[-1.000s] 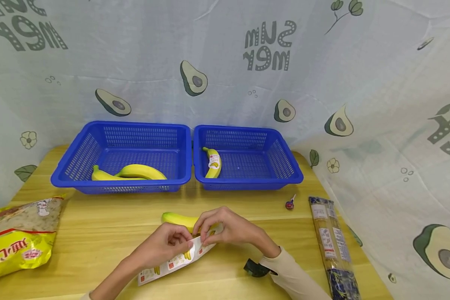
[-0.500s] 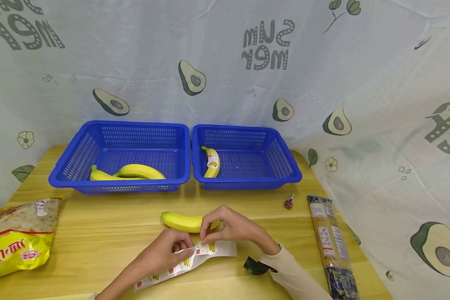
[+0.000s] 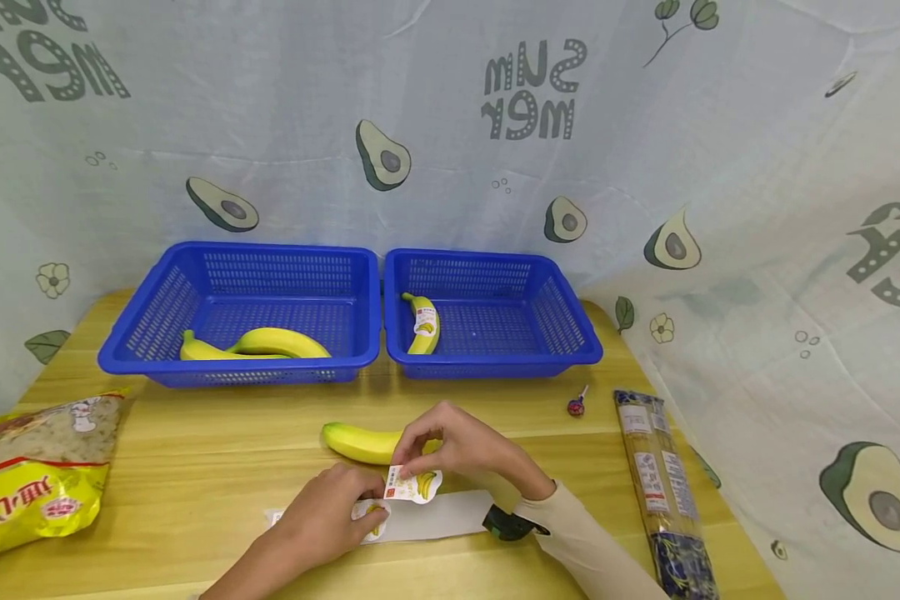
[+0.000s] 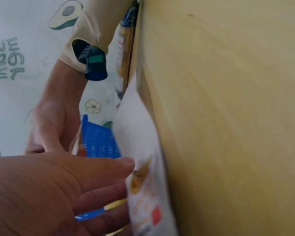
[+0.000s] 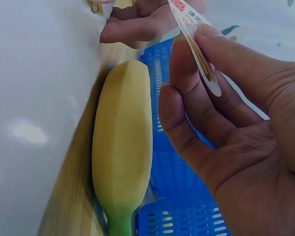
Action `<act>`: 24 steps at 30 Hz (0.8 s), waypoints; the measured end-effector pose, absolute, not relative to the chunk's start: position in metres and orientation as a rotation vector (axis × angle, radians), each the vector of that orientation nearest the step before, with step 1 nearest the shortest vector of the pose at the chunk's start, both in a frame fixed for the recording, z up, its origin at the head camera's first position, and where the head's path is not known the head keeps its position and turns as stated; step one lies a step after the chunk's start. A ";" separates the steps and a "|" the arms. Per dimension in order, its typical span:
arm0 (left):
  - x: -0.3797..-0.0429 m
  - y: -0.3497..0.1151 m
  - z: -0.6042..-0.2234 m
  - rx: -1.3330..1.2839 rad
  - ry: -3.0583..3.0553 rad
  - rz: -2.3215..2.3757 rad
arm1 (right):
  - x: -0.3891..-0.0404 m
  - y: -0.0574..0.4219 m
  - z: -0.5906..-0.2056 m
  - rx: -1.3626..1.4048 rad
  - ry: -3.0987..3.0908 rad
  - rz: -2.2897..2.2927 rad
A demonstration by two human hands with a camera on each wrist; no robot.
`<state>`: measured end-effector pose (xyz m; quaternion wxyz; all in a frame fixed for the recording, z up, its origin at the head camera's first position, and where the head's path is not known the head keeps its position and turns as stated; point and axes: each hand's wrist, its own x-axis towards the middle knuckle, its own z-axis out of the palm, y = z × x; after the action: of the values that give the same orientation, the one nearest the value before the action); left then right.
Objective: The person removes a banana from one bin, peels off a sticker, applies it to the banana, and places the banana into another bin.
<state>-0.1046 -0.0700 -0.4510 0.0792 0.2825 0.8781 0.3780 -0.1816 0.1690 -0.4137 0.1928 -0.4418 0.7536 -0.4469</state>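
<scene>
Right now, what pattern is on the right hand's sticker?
White sticker, yellow banana print, red square; best in head view.

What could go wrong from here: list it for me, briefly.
1. The label in the right grip looks bent in the right wrist view, so it could fold and perhaps stick to itself.
2. It appears close to the strip and the left grip, so it might catch on either.
3. The banana lies unheld on the table and may roll if pressed.
</scene>
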 end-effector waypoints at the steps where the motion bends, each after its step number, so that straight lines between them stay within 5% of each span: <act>1: -0.103 -0.070 -0.449 0.840 2.671 1.085 | -0.182 0.168 -0.414 -1.242 2.125 -1.249; 24: -0.127 -0.094 -0.427 0.632 2.542 1.644 | -0.195 0.155 -0.413 -1.188 2.210 -1.407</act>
<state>-0.1274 -0.0943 -0.4274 0.0247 0.2044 0.8217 0.5314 -0.1952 0.1553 -0.4133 0.1321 -0.4092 0.7616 -0.4849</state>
